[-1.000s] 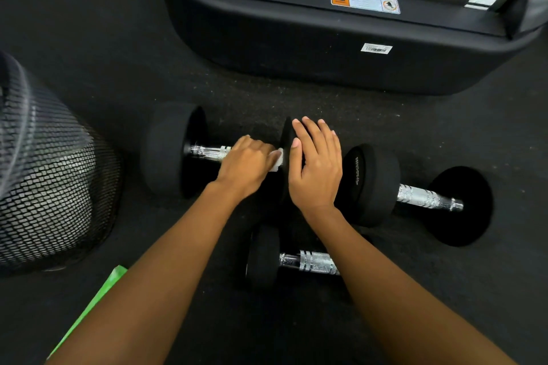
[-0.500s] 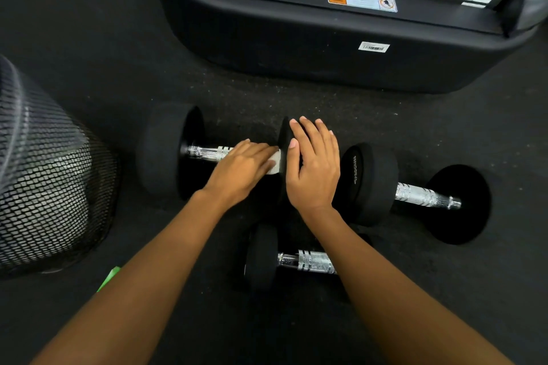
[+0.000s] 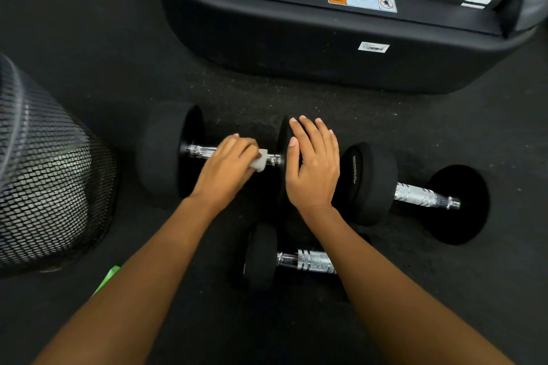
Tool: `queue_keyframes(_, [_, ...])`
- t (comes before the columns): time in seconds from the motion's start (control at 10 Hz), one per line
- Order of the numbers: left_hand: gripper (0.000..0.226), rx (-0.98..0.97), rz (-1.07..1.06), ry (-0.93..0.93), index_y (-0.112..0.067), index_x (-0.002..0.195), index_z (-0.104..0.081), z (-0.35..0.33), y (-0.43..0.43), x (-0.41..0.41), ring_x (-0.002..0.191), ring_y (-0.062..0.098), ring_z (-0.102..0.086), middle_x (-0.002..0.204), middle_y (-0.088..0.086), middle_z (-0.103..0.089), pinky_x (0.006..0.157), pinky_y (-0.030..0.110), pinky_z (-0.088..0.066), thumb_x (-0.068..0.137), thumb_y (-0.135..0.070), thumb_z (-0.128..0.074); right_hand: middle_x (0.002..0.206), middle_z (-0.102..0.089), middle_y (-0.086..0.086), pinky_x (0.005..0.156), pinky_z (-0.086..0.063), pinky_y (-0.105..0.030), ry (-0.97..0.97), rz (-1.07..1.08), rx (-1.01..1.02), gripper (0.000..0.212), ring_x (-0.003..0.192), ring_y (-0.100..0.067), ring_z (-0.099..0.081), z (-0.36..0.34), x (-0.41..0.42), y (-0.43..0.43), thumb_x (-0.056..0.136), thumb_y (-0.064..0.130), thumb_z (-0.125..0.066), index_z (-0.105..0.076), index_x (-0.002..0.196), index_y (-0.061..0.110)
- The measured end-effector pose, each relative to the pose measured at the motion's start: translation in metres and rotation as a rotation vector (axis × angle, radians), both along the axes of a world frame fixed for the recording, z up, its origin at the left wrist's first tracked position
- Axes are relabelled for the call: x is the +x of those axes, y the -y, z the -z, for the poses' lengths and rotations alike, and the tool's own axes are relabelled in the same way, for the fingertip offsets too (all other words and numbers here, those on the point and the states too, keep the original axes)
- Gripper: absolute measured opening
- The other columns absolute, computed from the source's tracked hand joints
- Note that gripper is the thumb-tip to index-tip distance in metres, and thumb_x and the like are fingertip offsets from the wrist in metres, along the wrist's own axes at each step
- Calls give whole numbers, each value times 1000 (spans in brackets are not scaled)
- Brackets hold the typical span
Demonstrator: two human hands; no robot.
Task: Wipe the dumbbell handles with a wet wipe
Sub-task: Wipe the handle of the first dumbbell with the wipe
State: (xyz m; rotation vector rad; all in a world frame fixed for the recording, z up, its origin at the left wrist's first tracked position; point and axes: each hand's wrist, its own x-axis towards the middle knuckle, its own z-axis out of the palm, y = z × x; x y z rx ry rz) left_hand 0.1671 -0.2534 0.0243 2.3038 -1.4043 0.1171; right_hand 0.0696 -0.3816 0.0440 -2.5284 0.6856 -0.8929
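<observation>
Left hand, grip curled round the white wet wipe, pressing it on the big dumbbell's chrome handle down on the floor, nr its right plate; right hand flat on that plate, grip wide, fingers straight

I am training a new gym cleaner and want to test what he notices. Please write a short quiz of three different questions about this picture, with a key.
1. True or false: the left hand holds the wipe against a handle.
2. Choose one. The right hand rests on: A) a dumbbell head; B) the mesh bin; C) the treadmill.
3. Fill in the number: ___ dumbbells lie on the floor.

Key: 1 true; 2 A; 3 three.
</observation>
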Motion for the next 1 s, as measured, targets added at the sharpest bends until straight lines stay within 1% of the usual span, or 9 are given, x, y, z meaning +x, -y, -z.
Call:
queue_keyframes(0.2, [29, -20, -11, -15, -5, 96, -61, 1, 0, -4, 95, 24, -54, 101, 10, -61, 107, 32, -26, 70, -1, -74, 132, -56, -5, 112, -26, -42, -11, 3, 3, 40, 131, -24, -40, -1, 0, -1, 96, 26, -34, -57, 126, 13])
queue_keyframes(0.3, [28, -37, 37, -44, -4, 101, -64, 2, 7, -9, 99, 24, -59, 105, 10, -64, 107, 33, -30, 74, -4, -72, 132, -56, -5, 112, -26, -42, -11, -5, 4, 40, 131, -24, -40, -1, 0, -1, 96, 26, -34, -57, 126, 13])
queue_keyframes(0.4, [26, -29, 26, -38, -5, 110, -65, 3, 3, -4, 105, 20, -59, 110, 8, -66, 107, 34, -32, 87, -18, -58, 132, -56, -5, 112, -26, -42, -13, -2, 1, 40, 131, -24, -40, 0, -1, -1, 96, 26, -34, -57, 126, 12])
queue_keyframes(0.5, [37, -2, -41, -3, -6, 113, -65, 4, -9, 4, 106, 20, -60, 111, 7, -67, 106, 33, -31, 93, -27, -41, 132, -56, -4, 112, -26, -42, -6, 2, 7, 40, 131, -24, -40, 1, -1, -1, 96, 26, -33, -57, 126, 13])
queue_keyframes(0.6, [42, 74, -140, -15, -7, 109, -66, 2, -2, 5, 98, 21, -62, 103, 7, -69, 104, 35, -33, 94, -30, -34, 132, -56, -4, 112, -26, -41, -3, 4, 5, 40, 132, -24, -40, 0, 0, -1, 97, 26, -33, -57, 126, 12])
queue_keyframes(0.7, [46, 203, -183, -137, -7, 98, -67, -4, 20, 3, 92, 27, -62, 95, 11, -69, 100, 38, -34, 95, -29, -27, 131, -56, -5, 112, -26, -42, 2, 2, 7, 40, 131, -24, -40, 0, 1, 0, 96, 26, -34, -58, 125, 12])
queue_keyframes(0.8, [46, 210, -60, -154, -8, 99, -65, -5, 31, -4, 93, 27, -61, 97, 9, -68, 98, 35, -34, 94, -31, -25, 131, -56, -5, 112, -27, -42, 3, 1, 5, 39, 131, -24, -41, 0, 0, 0, 96, 25, -35, -58, 125, 12])
queue_keyframes(0.9, [43, 162, -10, -127, -9, 111, -63, -5, 19, 0, 103, 23, -60, 108, 8, -67, 103, 33, -32, 96, -33, -30, 131, -56, -5, 112, -26, -41, 2, -2, 5, 40, 131, -24, -40, 0, 0, -1, 96, 26, -34, -58, 126, 12])
queue_keyframes(1.0, [33, 206, -118, -146, -9, 112, -63, -4, 13, 8, 105, 23, -58, 109, 8, -67, 105, 34, -28, 99, -27, -39, 132, -56, -4, 112, -27, -42, 3, 4, 0, 40, 132, -23, -40, 1, -1, -1, 97, 26, -33, -57, 126, 13])
